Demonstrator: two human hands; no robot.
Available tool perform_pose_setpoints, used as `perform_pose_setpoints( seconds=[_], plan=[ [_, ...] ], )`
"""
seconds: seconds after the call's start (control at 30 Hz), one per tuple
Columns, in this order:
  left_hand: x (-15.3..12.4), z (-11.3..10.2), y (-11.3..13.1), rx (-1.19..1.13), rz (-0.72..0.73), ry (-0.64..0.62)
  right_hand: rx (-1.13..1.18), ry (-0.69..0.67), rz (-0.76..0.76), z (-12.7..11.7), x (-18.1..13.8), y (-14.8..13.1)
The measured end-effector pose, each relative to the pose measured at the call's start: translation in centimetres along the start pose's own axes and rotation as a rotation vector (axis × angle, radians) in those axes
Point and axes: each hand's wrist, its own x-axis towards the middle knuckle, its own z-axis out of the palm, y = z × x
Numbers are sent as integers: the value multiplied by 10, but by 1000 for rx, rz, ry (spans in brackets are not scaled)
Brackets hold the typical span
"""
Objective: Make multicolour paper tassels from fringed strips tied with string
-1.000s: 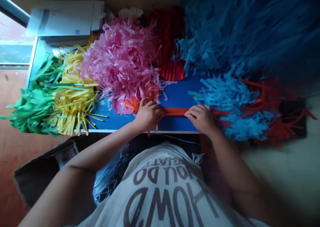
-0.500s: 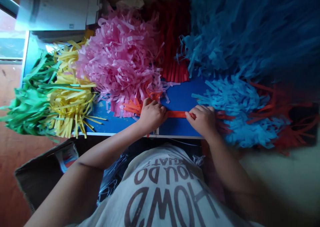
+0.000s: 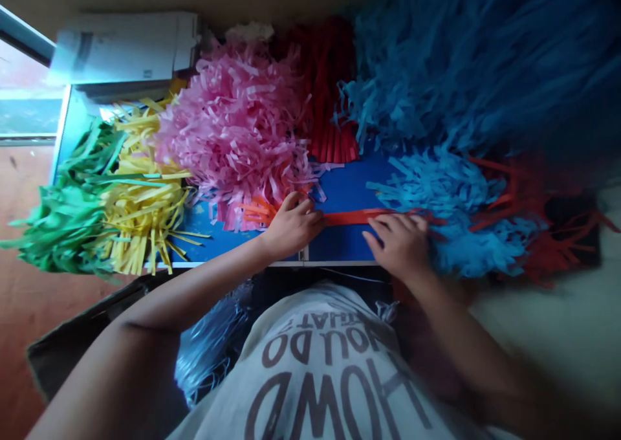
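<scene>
An orange paper tassel (image 3: 347, 218) stretches sideways between my hands, its middle gathered into a narrow flat band. My left hand (image 3: 294, 223) is closed round it, and loose orange fringe (image 3: 257, 212) fans out on that hand's far side. Over the band's other end lies my right hand (image 3: 402, 242), fingers stretched out and thumb apart; whether the fingertips press on the paper is hidden. Light blue fringed paper (image 3: 441, 184) lies just beyond the right hand, and a heap of pink fringed paper (image 3: 237, 116) sits behind the left.
Green (image 3: 63, 213) and yellow fringe (image 3: 143, 207) hang over the left end of the blue table (image 3: 339, 184). Dark red fringe (image 3: 334, 136) lies at the back beside a large blue heap (image 3: 427, 77). White boxes (image 3: 126, 45) stand back left. Shiny strands (image 3: 204, 349) hang below the table edge.
My right hand has loosened from its closed grip and spread its fingers along the orange band. The left hand keeps its hold. The whole view has shifted slightly.
</scene>
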Motion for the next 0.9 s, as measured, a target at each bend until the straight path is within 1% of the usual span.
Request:
perform_pose_setpoints(
  seconds=[0.03,0.1,0.2,0.3,0.37,0.47,0.57,0.63,0.73,0.83,0.9],
  plan=[
    [1,-2,2,16,11,-4,-4,18,9,-1,-1,4],
    [3,-4,8,51,18,3,32,2,-58,-1,4,7],
    [9,-6,18,110,-13,20,88,-96,-212,7,22,4],
    [12,-3,25,143,-55,33,59,-149,-257,15,39,5],
    [12,0,26,161,-90,49,27,-160,-227,15,44,6],
    [11,5,26,162,-137,74,9,-140,-154,12,44,1],
    [8,9,25,129,-158,105,1,-109,-158,11,40,-7],
    [2,11,23,124,-151,135,-11,-100,-171,13,35,-6],
    [-13,16,14,120,-119,212,41,-41,-166,17,23,8],
    [-26,23,1,90,-92,298,153,45,-125,19,12,30],
    [-30,26,-5,31,-95,329,223,69,-89,19,8,42]
  ],
)
